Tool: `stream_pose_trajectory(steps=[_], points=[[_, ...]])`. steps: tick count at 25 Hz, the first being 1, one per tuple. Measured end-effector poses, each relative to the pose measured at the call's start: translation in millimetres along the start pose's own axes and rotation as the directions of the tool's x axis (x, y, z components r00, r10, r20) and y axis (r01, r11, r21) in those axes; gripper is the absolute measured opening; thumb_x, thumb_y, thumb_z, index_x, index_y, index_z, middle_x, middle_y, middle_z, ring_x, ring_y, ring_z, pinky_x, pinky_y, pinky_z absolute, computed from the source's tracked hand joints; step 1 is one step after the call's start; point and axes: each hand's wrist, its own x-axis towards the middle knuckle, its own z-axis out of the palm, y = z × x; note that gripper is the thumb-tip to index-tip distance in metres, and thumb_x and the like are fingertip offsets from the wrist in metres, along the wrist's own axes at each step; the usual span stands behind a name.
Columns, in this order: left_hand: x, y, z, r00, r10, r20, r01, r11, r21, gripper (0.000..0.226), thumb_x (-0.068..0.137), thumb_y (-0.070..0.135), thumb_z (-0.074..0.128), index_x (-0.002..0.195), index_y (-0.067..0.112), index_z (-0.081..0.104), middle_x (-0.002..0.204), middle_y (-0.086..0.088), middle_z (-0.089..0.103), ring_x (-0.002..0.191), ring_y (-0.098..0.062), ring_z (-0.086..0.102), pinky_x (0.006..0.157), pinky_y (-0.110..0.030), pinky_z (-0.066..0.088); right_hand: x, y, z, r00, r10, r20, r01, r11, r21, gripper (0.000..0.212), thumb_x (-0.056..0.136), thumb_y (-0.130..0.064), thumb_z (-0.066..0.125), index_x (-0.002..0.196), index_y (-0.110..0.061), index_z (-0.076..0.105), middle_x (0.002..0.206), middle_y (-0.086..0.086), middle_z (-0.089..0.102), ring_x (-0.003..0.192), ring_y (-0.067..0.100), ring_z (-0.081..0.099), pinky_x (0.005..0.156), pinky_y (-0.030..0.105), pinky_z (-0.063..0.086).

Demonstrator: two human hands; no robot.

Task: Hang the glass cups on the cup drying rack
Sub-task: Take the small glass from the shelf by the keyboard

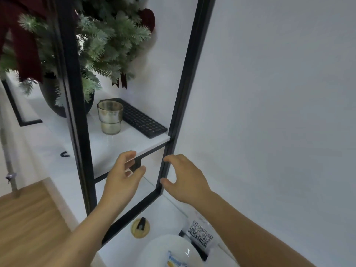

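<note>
**Both hands raised toward a shelf-mounted glass cup; no rack in view**

The glass cup stands upright on the white shelf of a black-framed unit, just left of a black keyboard that lies along the far right of the same board. To the left and farther back, a dark pot carries a frosted fir arrangement with red ribbons. The cup drying rack cannot be seen anywhere in this view — its position is unknown.

The left hand is lifted in front of the shelf's near edge, palm turned inward, fingers loosely curled and spread, thumb apart from them; it holds nothing. The right hand hovers just right of the black upright, also empty, with fingers bent into an open claw and the thumb tip near the post. Both forearms rise from the near lower corners and converge toward the shelf.

The cupped, facing palms suggest a reach being shaped for the cup, which sits above and beyond both hands — well clear of either. Judged from this, hanging has not begun. On the lower level, near the viewer, lie a white plate, a round wooden lid and a QR-code card.
</note>
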Motion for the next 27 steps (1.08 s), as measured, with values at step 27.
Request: stream_pose_trajectory(steps=[27], points=[[12,50,12,0.971,0.005,-0.237,0.041,0.982,0.186,0.059,0.091,0.047,0.056,0.142,0.036,0.030,0.152,0.009,0.036,0.138,-0.013,0.034,0.107,-0.037,0.034,100,-6,-13,0.971,-0.237,-0.030,0.234,0.918,0.321,0.058,0.084,-0.038,0.070,0.135,-0.025,0.045,0.133,0.002,0.054,0.118,0.018,0.053,0.095,0.043,0.050]])
